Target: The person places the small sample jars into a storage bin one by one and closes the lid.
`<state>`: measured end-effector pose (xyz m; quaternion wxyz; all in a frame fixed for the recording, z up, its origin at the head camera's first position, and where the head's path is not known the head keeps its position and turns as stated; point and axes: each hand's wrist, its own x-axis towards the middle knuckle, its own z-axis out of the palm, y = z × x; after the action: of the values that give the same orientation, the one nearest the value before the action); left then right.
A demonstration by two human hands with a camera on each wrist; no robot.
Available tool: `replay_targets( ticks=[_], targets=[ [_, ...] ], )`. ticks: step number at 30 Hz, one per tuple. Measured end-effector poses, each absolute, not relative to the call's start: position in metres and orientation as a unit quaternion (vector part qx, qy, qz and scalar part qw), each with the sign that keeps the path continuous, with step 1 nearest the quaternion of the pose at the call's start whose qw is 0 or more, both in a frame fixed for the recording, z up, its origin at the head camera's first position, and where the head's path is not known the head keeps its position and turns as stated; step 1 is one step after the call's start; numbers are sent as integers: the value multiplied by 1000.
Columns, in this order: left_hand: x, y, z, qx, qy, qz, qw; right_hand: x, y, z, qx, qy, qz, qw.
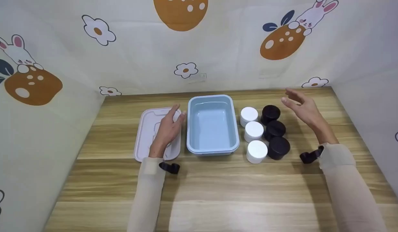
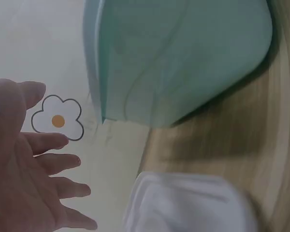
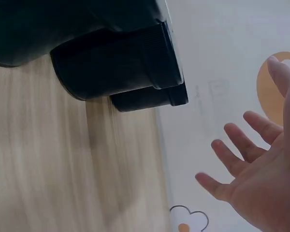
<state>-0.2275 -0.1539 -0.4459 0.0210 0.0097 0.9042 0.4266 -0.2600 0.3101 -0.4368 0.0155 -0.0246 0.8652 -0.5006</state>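
A light blue rectangular plastic box [image 1: 213, 129] stands without a lid in the middle of the table, its inside bare. To its left lies a pale pinkish lid [image 1: 144, 138], partly covered by my left hand [image 1: 168, 129], which hovers over it with fingers apart and holds nothing. Right of the box stand white-capped jars [image 1: 254, 131] in one column and black jars [image 1: 275, 130] in another, several in all. Beyond the black jars my right hand [image 1: 303, 109] is held in the air, fingers extended. Its palm is bare in the right wrist view.
The wooden table [image 1: 215, 187] meets a patterned cloth wall [image 1: 147, 64] at the back, with more cloth at both sides. Small black wrist mounts [image 1: 310, 157] stick out from both sleeves, low over the table.
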Motion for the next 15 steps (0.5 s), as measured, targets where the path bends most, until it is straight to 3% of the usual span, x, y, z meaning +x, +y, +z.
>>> replay_targets(
  ticks=[6, 15],
  targets=[
    [-226, -140, -453, -12, 857, 515, -14, -261, 308, -449, -23, 848, -528, 36],
    [-224, -125, -472, -50, 804, 593, 18, -260, 297, -460, -46, 846, -526, 73]
  ],
)
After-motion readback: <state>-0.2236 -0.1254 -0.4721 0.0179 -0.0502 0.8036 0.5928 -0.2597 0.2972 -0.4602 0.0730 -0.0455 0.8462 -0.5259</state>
